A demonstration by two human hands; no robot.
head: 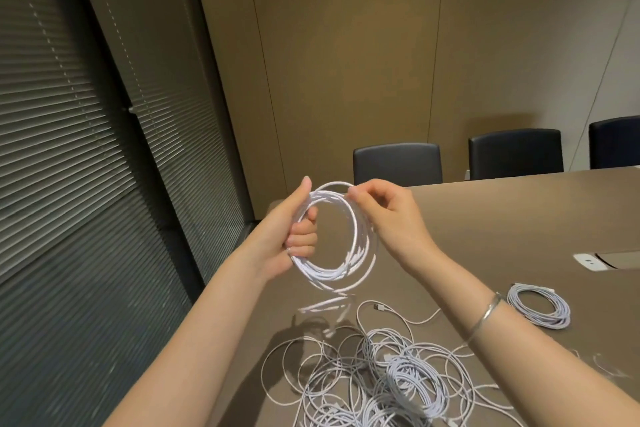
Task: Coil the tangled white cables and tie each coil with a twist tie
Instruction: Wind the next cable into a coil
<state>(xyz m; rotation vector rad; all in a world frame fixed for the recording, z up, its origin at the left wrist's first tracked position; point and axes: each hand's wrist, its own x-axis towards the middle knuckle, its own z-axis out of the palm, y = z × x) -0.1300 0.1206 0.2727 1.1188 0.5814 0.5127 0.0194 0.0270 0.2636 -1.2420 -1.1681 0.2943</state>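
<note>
Left hand (291, 231) of mine grips a white coil (341, 236) upright above the bench (519, 218), fingers curled through its left side. Right hand (388, 210) pinches the coil's top. Below lies the tangle (388, 374), and a finished coil (538, 308) sits off right.

The white cable coil (346, 239) looks braided, its woven cloth-like sheath matt with a faint sheen. The tangled cables (381, 381) and the finished coil (538, 309) show the same pale woven surface. The table (519, 218) is smooth, grey-brown and semi-matt, faintly mirroring the cables. The bracelet (485, 315) is polished metal. The chairs (397, 163) look like dark, smooth leather. The window blinds (62, 135) are thin matt slats.
</note>
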